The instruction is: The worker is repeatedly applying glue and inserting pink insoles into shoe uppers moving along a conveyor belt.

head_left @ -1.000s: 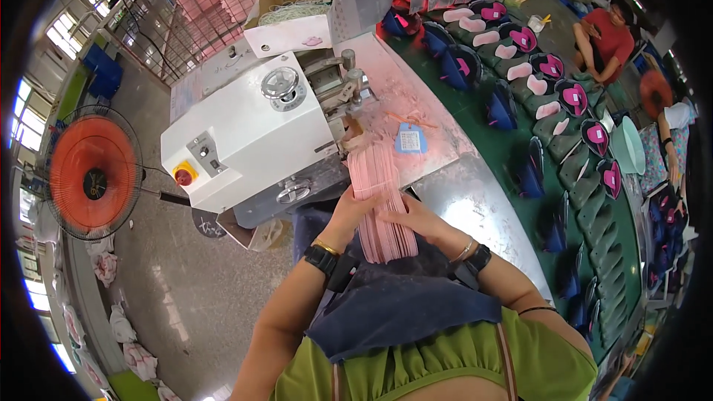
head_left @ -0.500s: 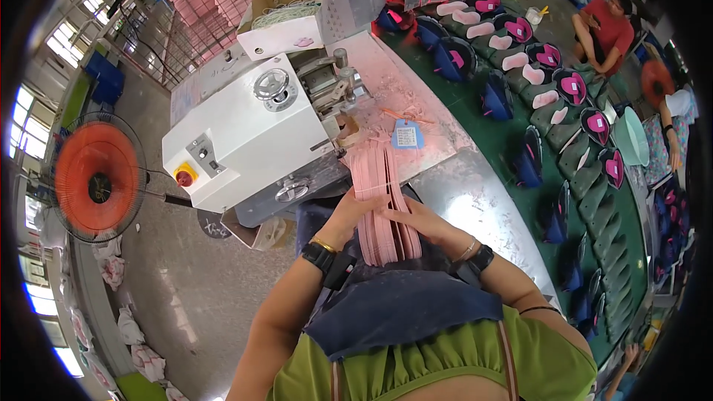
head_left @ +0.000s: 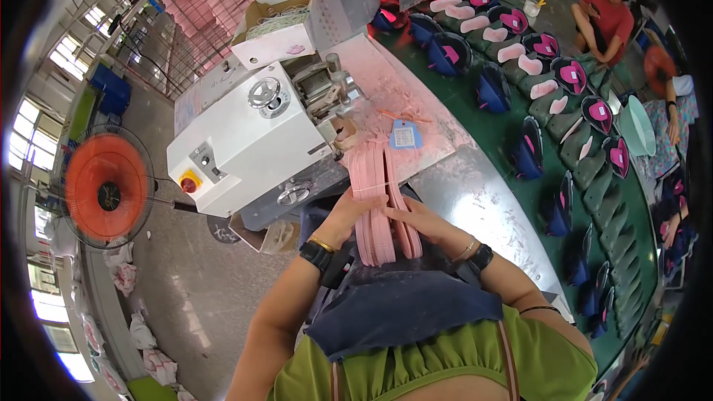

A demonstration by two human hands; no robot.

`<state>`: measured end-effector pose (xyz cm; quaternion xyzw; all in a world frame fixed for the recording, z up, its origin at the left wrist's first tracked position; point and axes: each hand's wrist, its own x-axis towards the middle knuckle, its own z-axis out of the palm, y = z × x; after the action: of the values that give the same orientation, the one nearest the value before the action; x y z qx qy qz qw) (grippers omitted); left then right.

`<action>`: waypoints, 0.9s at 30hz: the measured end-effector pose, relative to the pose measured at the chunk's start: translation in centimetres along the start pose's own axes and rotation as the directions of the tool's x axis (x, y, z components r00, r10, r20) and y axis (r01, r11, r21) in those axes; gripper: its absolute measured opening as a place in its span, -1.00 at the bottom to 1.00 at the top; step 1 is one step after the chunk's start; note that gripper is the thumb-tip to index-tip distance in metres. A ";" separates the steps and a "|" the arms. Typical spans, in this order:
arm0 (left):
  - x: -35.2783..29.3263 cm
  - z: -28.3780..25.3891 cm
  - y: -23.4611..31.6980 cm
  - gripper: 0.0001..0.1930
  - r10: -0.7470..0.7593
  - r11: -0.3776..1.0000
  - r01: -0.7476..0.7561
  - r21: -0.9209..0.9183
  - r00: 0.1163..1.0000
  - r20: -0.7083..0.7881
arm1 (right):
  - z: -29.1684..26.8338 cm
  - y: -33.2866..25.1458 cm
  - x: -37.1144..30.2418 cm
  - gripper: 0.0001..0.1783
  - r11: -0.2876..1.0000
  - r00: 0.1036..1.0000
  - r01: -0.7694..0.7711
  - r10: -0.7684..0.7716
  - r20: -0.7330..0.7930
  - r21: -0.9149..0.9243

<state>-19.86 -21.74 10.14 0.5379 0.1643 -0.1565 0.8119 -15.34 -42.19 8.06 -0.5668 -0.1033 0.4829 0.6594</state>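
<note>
Upright in front of me, near my lap, stands a bundle of thin pink insole-like pieces (head_left: 371,172), seen edge-on with a pale band across it. My left hand (head_left: 351,213) is closed on the left part, its fingers over the top edges. From the other side my right hand (head_left: 416,220) grips the narrower right part. A dark gap runs between the two parts. The bundle's far end is beside the front of a white machine (head_left: 241,134) with a round dial and a red knob. A blue tag (head_left: 405,135) lies on the dusty worktop just beyond.
Pink dust covers the worktop (head_left: 438,111). An open box of cords (head_left: 275,46) stands behind the machine. Right of me, a green conveyor (head_left: 486,141) carries dark shoe uppers and pink insoles. An orange fan (head_left: 108,189) stands left. A person in red (head_left: 613,18) sits beyond the conveyor.
The several slits between the pink pieces have become one wider gap, with a thicker left part and a thinner right part. Both hands stay on the bundle. The whole view has shifted slightly.
</note>
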 end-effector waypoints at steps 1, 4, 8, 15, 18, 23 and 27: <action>0.0 -0.2 0.2 -0.48 -0.019 1.000 0.020 0.024 1.000 -0.022 | 0.0 0.1 -0.1 -0.18 0.999 0.999 0.044 -0.043 -0.025 0.016; 0.3 -0.4 1.1 -0.43 -0.041 0.991 0.044 0.128 0.999 -0.023 | 0.3 0.4 0.2 -0.18 0.992 0.968 0.119 -0.109 -0.228 0.034; -0.3 0.2 2.1 -0.35 -0.047 0.956 0.041 0.291 0.999 0.015 | 0.4 0.6 1.4 -0.15 0.965 0.911 0.263 -0.253 -0.327 -0.013; -2.4 -1.8 4.2 -0.26 -0.156 0.911 0.082 0.405 0.976 0.153 | -1.9 0.9 1.0 -0.20 0.977 0.965 0.195 -0.207 -0.161 -0.086; -3.3 -3.3 4.1 -0.22 -0.306 0.881 0.211 0.424 0.937 0.170 | -4.7 -0.5 0.0 -0.32 0.965 0.997 0.079 -0.077 0.018 -0.249; -4.3 -3.7 1.7 -0.24 -0.389 0.890 0.314 0.331 0.902 0.189 | -7.9 -3.4 -0.9 -0.31 0.780 0.981 0.042 0.088 0.175 -0.624; -4.4 -3.6 0.7 -0.29 -0.351 0.931 0.318 0.176 0.915 0.201 | -4.0 -1.5 -0.6 -0.03 0.950 0.998 -0.055 0.065 0.023 -0.306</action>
<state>-23.87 -17.83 11.35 0.5357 0.1479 -0.3655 0.7467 -12.13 -45.12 8.25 -0.6568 -0.1702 0.4900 0.5473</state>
